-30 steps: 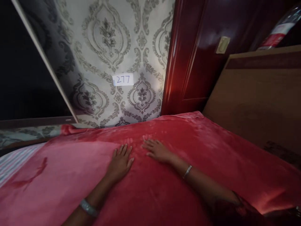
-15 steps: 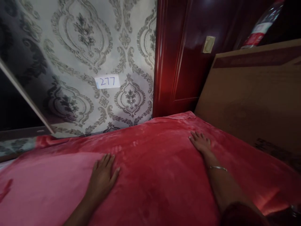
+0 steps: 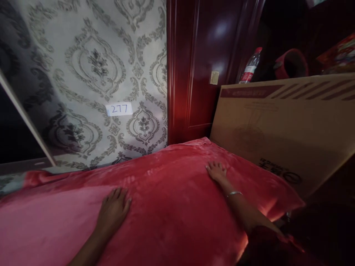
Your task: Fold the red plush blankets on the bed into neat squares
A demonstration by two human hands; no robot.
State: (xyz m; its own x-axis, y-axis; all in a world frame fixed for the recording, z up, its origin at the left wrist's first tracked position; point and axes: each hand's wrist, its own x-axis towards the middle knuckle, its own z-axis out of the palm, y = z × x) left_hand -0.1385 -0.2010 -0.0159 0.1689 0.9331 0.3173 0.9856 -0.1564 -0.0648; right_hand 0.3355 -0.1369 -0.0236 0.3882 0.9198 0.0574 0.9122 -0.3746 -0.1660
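A red plush blanket (image 3: pixel 172 207) covers the bed in front of me. My left hand (image 3: pixel 113 208) lies flat on it with fingers spread, left of the middle. My right hand (image 3: pixel 216 171) rests flat on the blanket too, farther away near its far right corner, a thin bangle on the wrist. Neither hand grips anything.
A large flat cardboard box (image 3: pixel 283 125) leans along the bed's right side. Behind it stand a plastic bottle (image 3: pixel 249 68) and a red object (image 3: pixel 291 63). A dark red wooden door (image 3: pixel 205 62) and patterned wallpaper with a "277" label (image 3: pixel 119 109) close the far side.
My right hand has slid across the blanket from beside the left hand toward the far right corner. The left hand stayed flat in place. The view has turned right.
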